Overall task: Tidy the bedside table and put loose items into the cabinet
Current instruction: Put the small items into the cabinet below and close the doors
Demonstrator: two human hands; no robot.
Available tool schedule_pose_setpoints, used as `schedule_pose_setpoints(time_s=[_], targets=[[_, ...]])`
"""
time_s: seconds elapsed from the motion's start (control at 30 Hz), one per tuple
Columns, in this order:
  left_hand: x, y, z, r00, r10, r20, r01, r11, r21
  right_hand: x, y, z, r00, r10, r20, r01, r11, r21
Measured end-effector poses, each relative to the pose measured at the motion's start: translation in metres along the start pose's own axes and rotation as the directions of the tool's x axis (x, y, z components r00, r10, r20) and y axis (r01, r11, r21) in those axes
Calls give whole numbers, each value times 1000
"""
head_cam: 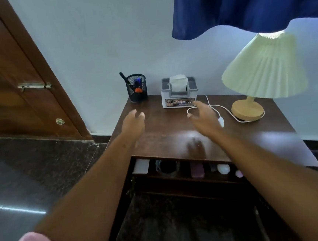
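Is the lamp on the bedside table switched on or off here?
On. The top opening of the lamp glows bright white under the curtain, and the pleated shade looks lit from inside.

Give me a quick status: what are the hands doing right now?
Left hand, right hand: both open, empty, over the bedside table. Pen holder, tissue box, lamp remain on top. Lamp cord runs under the right hand.

I am in a bedroom at home. A pleated lamp (263, 67) and tissue box (178, 92) sit on my bedside table (166, 131), under a blue curtain (249, 2).
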State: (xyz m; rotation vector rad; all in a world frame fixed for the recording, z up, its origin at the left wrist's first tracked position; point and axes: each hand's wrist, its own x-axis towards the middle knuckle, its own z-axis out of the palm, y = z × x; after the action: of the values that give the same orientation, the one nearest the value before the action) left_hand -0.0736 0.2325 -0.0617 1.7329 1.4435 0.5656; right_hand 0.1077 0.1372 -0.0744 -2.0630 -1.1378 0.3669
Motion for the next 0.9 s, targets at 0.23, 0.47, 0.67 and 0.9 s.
schedule_pose_setpoints(time_s=[0.23,0.47,0.67,0.9], targets=[[64,34,35,986,91,141,-83,995,-60,85,14,-2,998,39,38,-32,983,-182],[82,45,69,962,65,264,-68,998,1,99,25,6,1000,-8,1,8,958,-288],[71,59,74,958,49,283,-74,994,80,101,29,-5,994,61,93,-29,949,-314],[40,41,32,976,-18,216,-1,996,88,63,17,-10,994,32,108,2,955,-296]])
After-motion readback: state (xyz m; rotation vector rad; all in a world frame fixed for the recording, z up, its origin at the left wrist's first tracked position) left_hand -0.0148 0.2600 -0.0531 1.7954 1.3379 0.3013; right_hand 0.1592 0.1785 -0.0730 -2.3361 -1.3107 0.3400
